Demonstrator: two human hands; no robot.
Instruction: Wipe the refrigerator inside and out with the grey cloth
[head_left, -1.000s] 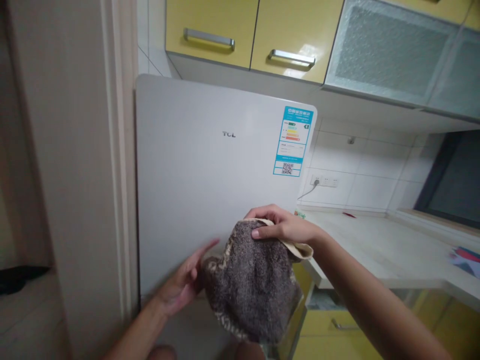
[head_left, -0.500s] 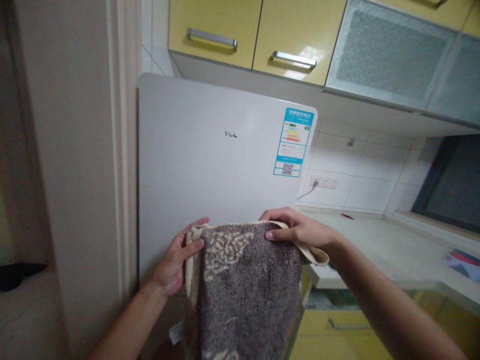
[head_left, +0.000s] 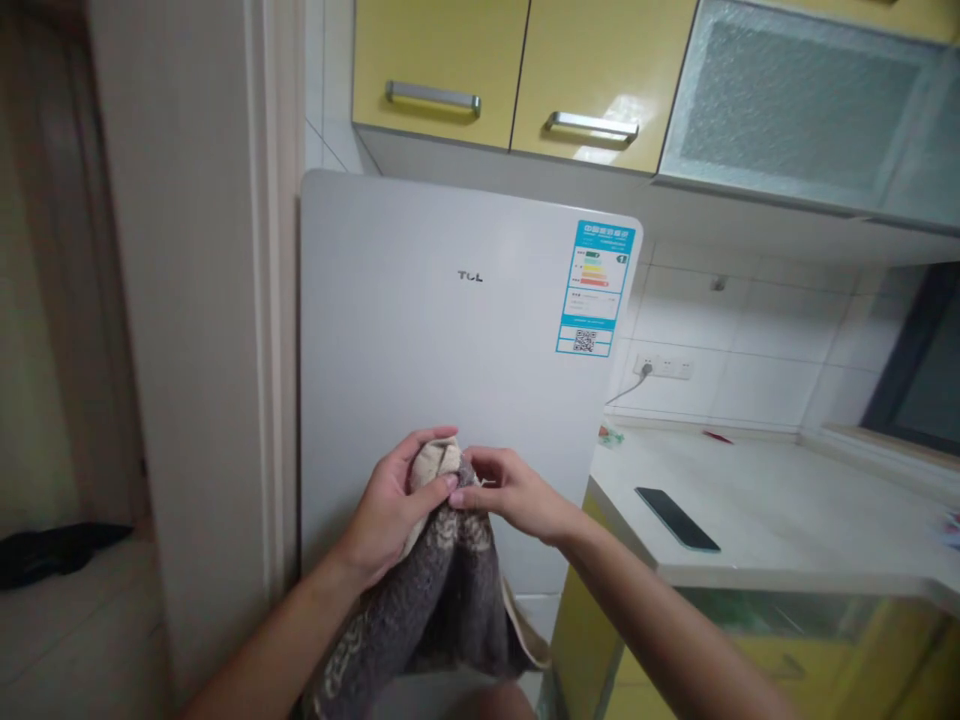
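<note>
One pale fridge [head_left: 420, 340] takes up the middle of the view. To its right runs the white counter [head_left: 780, 490], its left edge just beside the fridge and its back edge against the tiled wall. Two yellow cupboard doors [head_left: 442, 50] are above.

The dark cloth [head_left: 420, 590], patterned with cream, hangs in front of the fridge, to the left of the counter's left edge. Only the hands carry it. Its top is bunched, pale backing showing, and a light-bordered corner droops at the lower right.

The left hand [head_left: 390, 505] grasps the gathered top, thumb across the front. The right hand [head_left: 517, 495] pinches the same gather close beside it, thumb and fingers closed on the dark side. The step looks to be working that upper edge between two grips. To do it well, pin the gather firmly with one thumb while the other feels along the border, and let the hanging part fall straight so no fold is trapped underneath.

A black phone [head_left: 677, 519] lies near the counter's front left corner; a small red item [head_left: 718, 437], near its back edge.
</note>
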